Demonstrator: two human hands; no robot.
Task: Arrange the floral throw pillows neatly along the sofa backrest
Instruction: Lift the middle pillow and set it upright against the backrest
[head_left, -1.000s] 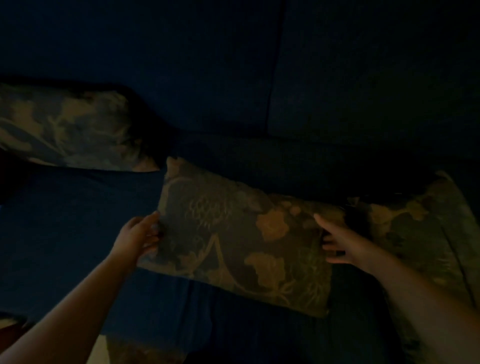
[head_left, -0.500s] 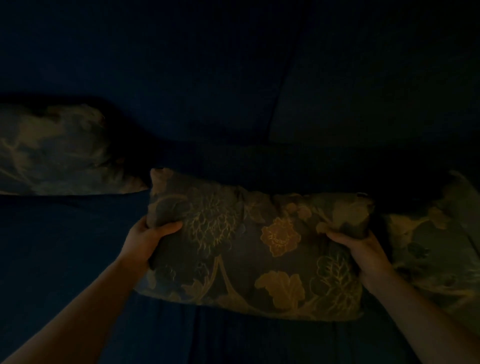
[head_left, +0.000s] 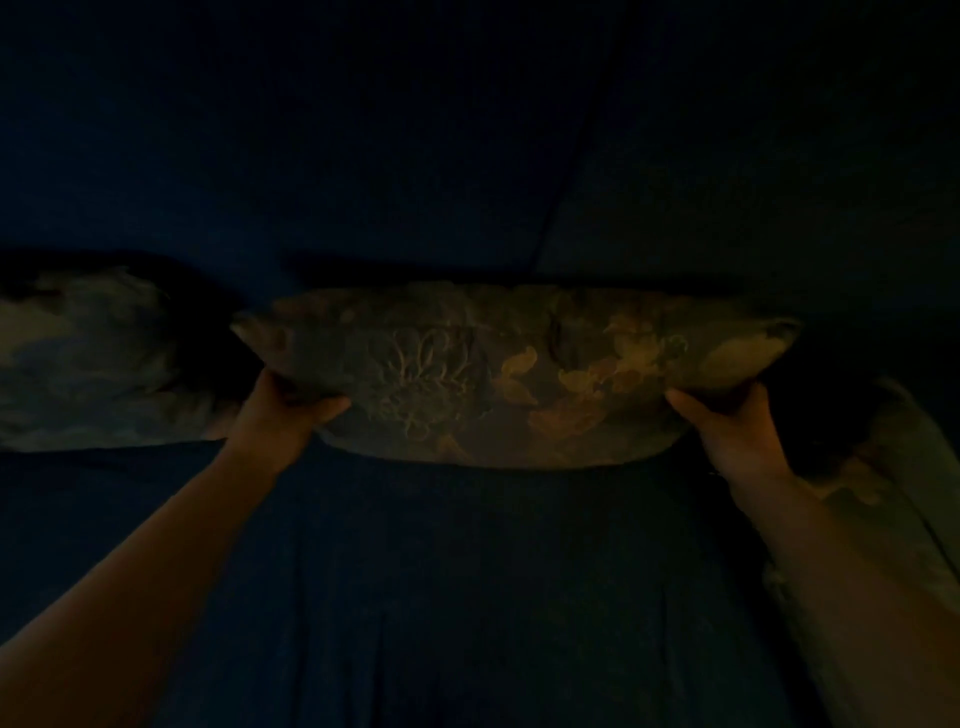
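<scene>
The scene is very dark. A floral throw pillow (head_left: 498, 374) with gold flowers stands on edge against the dark blue sofa backrest (head_left: 415, 156), in the middle of the view. My left hand (head_left: 285, 410) grips its lower left corner, thumb on the front. My right hand (head_left: 727, 421) grips its lower right corner. A second floral pillow (head_left: 88, 358) leans at the backrest on the left. A third floral pillow (head_left: 893, 467) lies at the right edge, partly hidden behind my right forearm.
The dark blue seat cushion (head_left: 467, 597) spreads out below the held pillow between my forearms. A vertical seam (head_left: 561, 197) divides the backrest cushions right of centre. A gap of dark sofa separates the left pillow from the held one.
Both hands closed on the middle pillow's ends, then lifted it off the seat and pushed it back and upright against the backrest. The view moved closer to the sofa.
</scene>
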